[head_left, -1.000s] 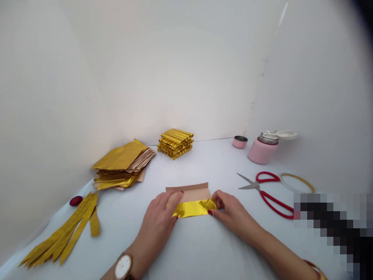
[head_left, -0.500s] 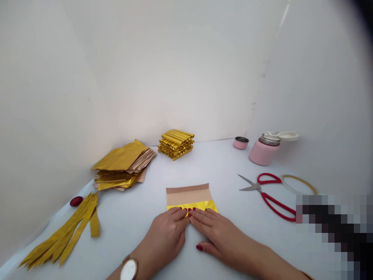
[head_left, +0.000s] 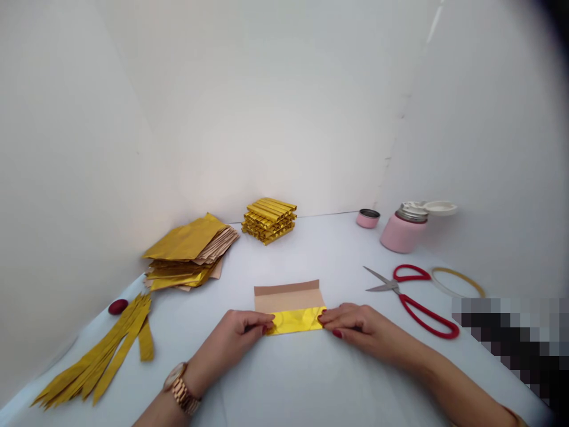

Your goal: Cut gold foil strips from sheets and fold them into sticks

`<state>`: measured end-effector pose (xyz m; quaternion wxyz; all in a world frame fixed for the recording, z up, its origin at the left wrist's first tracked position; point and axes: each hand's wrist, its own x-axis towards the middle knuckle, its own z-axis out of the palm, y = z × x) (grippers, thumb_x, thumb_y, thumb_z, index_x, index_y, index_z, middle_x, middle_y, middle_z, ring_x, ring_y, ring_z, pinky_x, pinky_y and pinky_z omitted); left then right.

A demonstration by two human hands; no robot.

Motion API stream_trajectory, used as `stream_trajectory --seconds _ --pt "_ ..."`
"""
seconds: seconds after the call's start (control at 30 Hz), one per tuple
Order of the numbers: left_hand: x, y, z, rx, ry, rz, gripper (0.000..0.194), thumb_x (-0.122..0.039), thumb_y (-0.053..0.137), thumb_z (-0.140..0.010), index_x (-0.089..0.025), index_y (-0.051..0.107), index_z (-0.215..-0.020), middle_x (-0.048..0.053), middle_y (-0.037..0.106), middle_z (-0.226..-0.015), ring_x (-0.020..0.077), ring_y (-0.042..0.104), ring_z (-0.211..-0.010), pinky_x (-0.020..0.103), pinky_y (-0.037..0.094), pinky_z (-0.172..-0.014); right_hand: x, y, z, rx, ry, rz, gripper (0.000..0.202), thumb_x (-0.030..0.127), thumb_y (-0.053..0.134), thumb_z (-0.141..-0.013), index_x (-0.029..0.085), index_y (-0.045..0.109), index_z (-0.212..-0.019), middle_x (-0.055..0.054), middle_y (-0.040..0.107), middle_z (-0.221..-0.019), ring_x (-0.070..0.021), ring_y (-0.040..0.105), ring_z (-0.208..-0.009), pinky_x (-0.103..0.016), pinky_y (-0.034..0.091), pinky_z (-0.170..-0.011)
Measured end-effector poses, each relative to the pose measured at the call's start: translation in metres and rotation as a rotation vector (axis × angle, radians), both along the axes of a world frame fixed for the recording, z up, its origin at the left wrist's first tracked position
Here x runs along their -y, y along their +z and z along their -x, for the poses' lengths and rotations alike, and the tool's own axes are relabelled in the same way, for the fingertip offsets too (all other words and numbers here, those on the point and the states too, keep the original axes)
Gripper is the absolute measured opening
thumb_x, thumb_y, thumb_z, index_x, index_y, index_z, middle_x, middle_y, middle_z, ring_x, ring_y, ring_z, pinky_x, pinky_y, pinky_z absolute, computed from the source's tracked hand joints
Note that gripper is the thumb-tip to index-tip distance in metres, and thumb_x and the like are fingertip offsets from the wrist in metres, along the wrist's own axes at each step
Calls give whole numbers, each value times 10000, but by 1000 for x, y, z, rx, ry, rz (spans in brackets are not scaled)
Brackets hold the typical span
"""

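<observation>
A sheet of gold foil paper (head_left: 296, 321) lies on the table in front of me. Its near part is folded over, gold side up, and the far part shows its plain tan back with a raised strip at the far edge. My left hand (head_left: 242, 335), with a watch on the wrist, pinches the left end of the fold between thumb and fingers. At the right end, the fingertips of my right hand (head_left: 362, 327) close on the fold, the thumb lying just below them.
Gold strips (head_left: 104, 356) and a dark red oval object (head_left: 118, 306) lie at left, near a stack of gold paper (head_left: 186, 240). Rolled gold tubes (head_left: 269, 220) are piled behind. Right are red-handled scissors (head_left: 395, 286), a ring (head_left: 460, 279), a pink bottle (head_left: 403, 230) and its pink cup (head_left: 368, 219).
My hands have moved apart, from side by side at the middle of the fold to its left and right ends. The gold fold between them is now uncovered.
</observation>
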<state>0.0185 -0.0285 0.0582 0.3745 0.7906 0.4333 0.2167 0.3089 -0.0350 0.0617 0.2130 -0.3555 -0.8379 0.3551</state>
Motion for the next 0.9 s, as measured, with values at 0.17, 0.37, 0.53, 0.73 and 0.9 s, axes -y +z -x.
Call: stream_trajectory --seconds 0.17,0.37,0.53,0.73,0.9 --pt "8 -2 -7 -147 23 -268 343 -56 457 -790 -232 633 -1025 31 639 -990 170 588 -923 278 472 -827 2 -11 8 -36 -139 -60 236 262 455 -882 235 673 -970 -57 662 -1009 -176 592 -958 -315 467 -862" --pt "6 -2 -6 -309 22 -491 685 18 459 -715 -251 325 -1331 105 204 -1449 261 215 -1310 461 301 -1007 6 -4 16 58 -177 -147 252 182 413 -875 235 656 -914 -53 610 -978 -174 561 -940 -307 462 -820" --pt "-10 -7 -5 -459 11 -435 851 -74 501 -687 -225 78 -1411 105 30 -1490 290 2 -1344 553 175 -1021 5 -5 16 79 -171 -162 261 153 404 -868 235 646 -924 -55 599 -981 -178 552 -943 -311 458 -814" --pt "-8 -1 -11 -474 -13 -412 772 -112 492 -653 -192 228 -1373 85 377 -1373 262 154 -1329 545 139 -1040 3 -8 16 78 -160 -171 251 118 424 -847 230 640 -910 -50 590 -981 -172 549 -937 -297 458 -809" --pt "1 5 -17 -481 -56 -420 420 -65 405 -756 -248 511 -1119 47 544 -1174 208 438 -1169 539 219 -1009 7 -6 16 91 -177 -247 260 116 411 -848 232 633 -920 -53 610 -956 -178 563 -924 -305 476 -788"
